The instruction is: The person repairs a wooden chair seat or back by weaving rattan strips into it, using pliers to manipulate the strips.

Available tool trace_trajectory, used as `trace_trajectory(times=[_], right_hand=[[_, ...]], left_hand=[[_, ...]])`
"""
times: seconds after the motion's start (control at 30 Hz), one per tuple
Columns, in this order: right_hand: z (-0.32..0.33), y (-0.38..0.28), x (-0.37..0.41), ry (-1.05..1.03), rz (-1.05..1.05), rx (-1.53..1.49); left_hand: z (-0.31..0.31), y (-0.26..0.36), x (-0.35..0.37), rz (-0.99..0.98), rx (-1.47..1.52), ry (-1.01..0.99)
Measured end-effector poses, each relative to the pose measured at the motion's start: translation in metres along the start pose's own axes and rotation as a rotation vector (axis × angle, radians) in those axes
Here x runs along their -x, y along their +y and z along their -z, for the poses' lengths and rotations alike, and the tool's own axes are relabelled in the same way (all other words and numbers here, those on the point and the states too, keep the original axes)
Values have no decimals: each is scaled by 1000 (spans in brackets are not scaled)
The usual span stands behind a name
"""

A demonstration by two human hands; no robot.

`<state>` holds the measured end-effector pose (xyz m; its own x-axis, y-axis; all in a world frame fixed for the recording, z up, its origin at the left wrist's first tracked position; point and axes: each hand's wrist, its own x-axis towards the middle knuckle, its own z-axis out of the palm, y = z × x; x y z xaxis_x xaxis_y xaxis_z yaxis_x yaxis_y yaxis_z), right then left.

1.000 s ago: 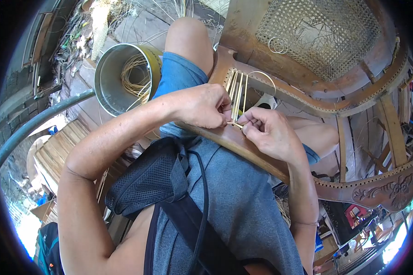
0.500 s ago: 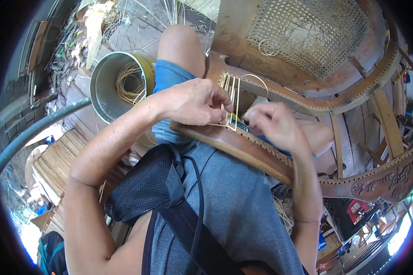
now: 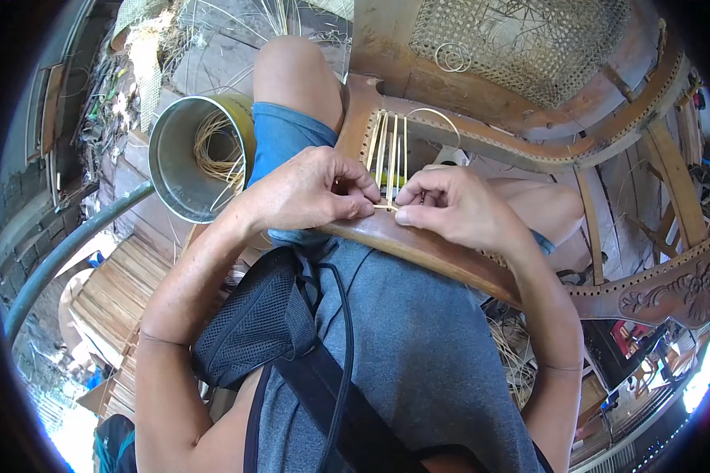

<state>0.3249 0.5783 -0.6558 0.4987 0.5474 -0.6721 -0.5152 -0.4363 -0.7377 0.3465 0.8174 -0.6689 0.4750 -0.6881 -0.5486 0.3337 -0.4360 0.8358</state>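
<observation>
A wooden chair frame (image 3: 442, 246) with a row of small holes lies across my lap. Several pale cane strands (image 3: 394, 146) stretch between its far and near rails, and one loose strand curls in an arc to the right. At the near rail, my left hand (image 3: 323, 189) is closed, thumb and fingers pinching a short cane length by the holes. Just right of it, my right hand (image 3: 457, 203) pinches at the foot of the same strands, its thumb resting by the rail. Fingertips partly hide the cane ends.
A metal bucket (image 3: 162, 169) holding coiled cane stands at the left. Beyond the frame is a woven cane panel (image 3: 544, 75) with a torn middle and a loose cane coil (image 3: 453, 57). Stacked wooden slats (image 3: 118, 296) lie at lower left; carved wood (image 3: 663, 303) is at right.
My right hand, blurred and apart from the strands before, has come left and down to the rail beside my left hand. Both hands now meet at the cane. The view has shifted slightly.
</observation>
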Motion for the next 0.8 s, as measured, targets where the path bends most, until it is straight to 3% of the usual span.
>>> trace_trajectory(times=[0.1,0.23,0.3,0.43,0.53,0.6,0.8], right_hand=[[-10,3,3,214,241,369],[-19,0,4,280,242,360],[-21,-1,4,294,138,307],[-28,4,6,359,247,373],[-32,2,2,412,130,255],[-31,-1,-1,373,-4,240],[-37,-1,3,454,116,328]], left_hand=[[-1,-1,-2,-46,-23,-5],[-2,8,-1,-30,-80,7],[-2,17,0,-57,-195,1],[-3,15,-4,-120,-333,23],[-3,10,-11,-155,-401,10],[-2,15,-13,-56,-390,-65],[-3,15,-14,-3,-355,-42]])
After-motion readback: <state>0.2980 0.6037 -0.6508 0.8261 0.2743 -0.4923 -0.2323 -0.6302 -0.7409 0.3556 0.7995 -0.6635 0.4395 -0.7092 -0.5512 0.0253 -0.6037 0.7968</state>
